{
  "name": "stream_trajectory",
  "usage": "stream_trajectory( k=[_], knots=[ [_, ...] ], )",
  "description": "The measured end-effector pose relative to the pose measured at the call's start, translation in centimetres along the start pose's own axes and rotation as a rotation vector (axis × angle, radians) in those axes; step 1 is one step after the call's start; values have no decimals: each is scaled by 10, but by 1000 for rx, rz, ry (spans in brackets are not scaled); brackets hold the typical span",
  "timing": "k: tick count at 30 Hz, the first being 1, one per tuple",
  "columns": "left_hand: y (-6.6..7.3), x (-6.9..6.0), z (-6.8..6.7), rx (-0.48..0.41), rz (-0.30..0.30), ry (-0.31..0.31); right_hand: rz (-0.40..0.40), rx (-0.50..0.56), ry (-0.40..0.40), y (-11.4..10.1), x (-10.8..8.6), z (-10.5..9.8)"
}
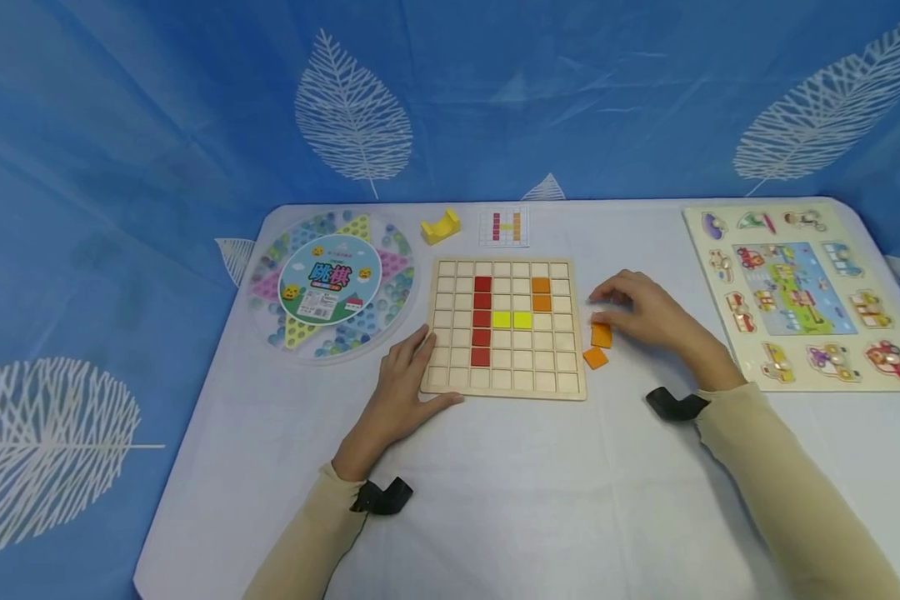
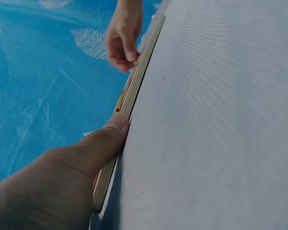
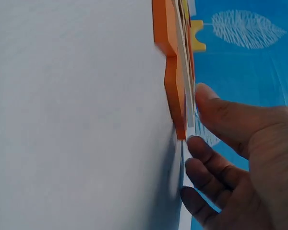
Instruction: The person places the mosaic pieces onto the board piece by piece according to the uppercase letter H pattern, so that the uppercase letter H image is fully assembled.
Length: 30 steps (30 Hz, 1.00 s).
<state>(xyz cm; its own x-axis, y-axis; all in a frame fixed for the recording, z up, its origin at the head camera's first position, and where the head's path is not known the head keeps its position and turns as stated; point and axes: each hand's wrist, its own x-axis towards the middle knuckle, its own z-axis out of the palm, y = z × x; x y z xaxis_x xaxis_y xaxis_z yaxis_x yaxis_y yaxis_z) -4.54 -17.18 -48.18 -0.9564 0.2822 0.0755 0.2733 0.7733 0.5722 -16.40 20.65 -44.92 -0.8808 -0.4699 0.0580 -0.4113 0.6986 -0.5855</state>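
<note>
A wooden grid board (image 1: 521, 383) lies flat, with a column of several red tiles (image 1: 482, 318), two yellow tiles (image 1: 522, 320) side by side and two orange tiles (image 1: 542, 286) in its cells. My left hand (image 1: 399, 392) rests at the board's near left corner, fingers along the left edge and thumb against the near edge, as the left wrist view also shows. To the right of the board, my right hand (image 1: 641, 312) hovers over loose orange squares (image 1: 596, 358), thumb and fingers apart. In the right wrist view its thumb (image 3: 209, 93) is close to an orange square (image 3: 175, 91).
Behind the board lie a pattern card (image 1: 504, 227) and a yellow notched block (image 1: 441, 227). At left is a round clear box of marbles (image 1: 330, 279) with a printed label. A wooden picture puzzle (image 1: 802, 300) lies at right on the white tablecloth (image 1: 525, 500).
</note>
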Motion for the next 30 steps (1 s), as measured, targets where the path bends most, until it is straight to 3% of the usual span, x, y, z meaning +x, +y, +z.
stream_trajectory(
  k=[6, 12, 17, 30],
  knots=[
    [-1, 1, -1, 6, 9, 8, -40, 16, -4, 13, -11, -1],
    [-1, 1, 0, -2, 11, 6, 14, 23, -8, 17, -15, -5],
    [-1, 1, 1, -3, 6, 3, -16, 30, -26, 20, -18, -7],
    [0, 1, 0, -4, -14, -6, 8, 34, -32, 21, -18, -5]
  ],
)
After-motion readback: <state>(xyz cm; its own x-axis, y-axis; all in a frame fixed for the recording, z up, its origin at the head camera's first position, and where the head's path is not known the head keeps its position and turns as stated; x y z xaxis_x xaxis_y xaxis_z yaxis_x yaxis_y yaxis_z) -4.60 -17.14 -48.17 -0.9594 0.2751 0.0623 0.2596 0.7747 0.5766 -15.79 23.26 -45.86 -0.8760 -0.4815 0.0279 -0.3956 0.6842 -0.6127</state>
